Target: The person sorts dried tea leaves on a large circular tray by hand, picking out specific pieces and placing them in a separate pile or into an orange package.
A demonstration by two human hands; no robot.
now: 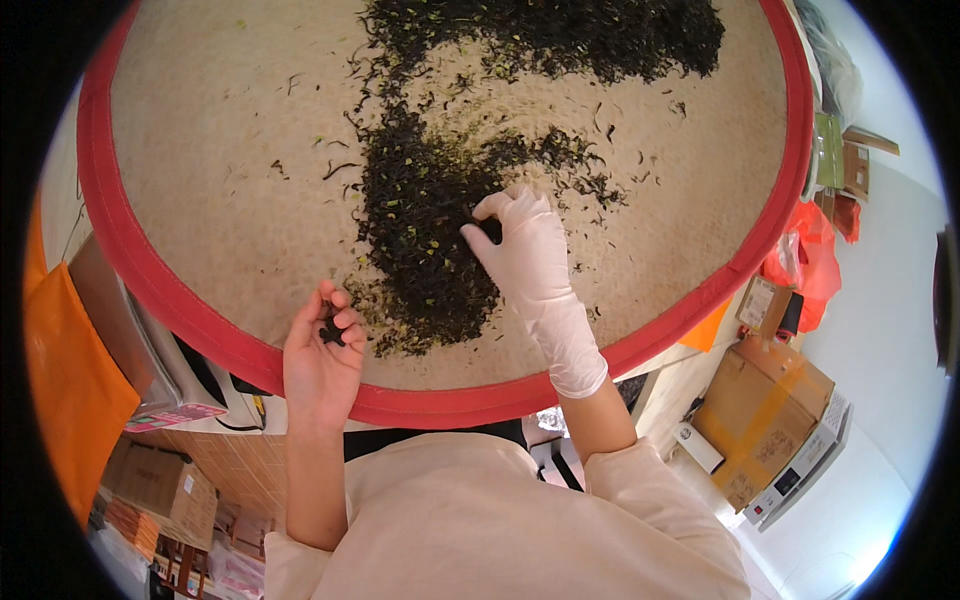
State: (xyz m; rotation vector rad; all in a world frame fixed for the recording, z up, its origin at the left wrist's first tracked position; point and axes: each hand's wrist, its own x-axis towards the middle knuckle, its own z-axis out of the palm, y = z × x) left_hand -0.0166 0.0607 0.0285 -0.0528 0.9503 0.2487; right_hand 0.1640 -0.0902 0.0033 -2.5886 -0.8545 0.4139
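A heap of dark dried leaves, likely tea, with yellow-green bits lies on a large round woven tray with a red cloth rim. My right hand, in a thin white glove, reaches over the heap's right side. Its thumb and index finger are curved and apart at the leaves; whether it pinches any cannot be told. My bare left hand is palm up by the tray's near rim, left of the heap. Its curled fingers hold a small clump of dark leaves.
A larger pile of dark leaves covers the tray's far part, with loose leaves scattered about. Cardboard boxes and red plastic bags are at right. Orange cloth hangs at left above another cardboard box.
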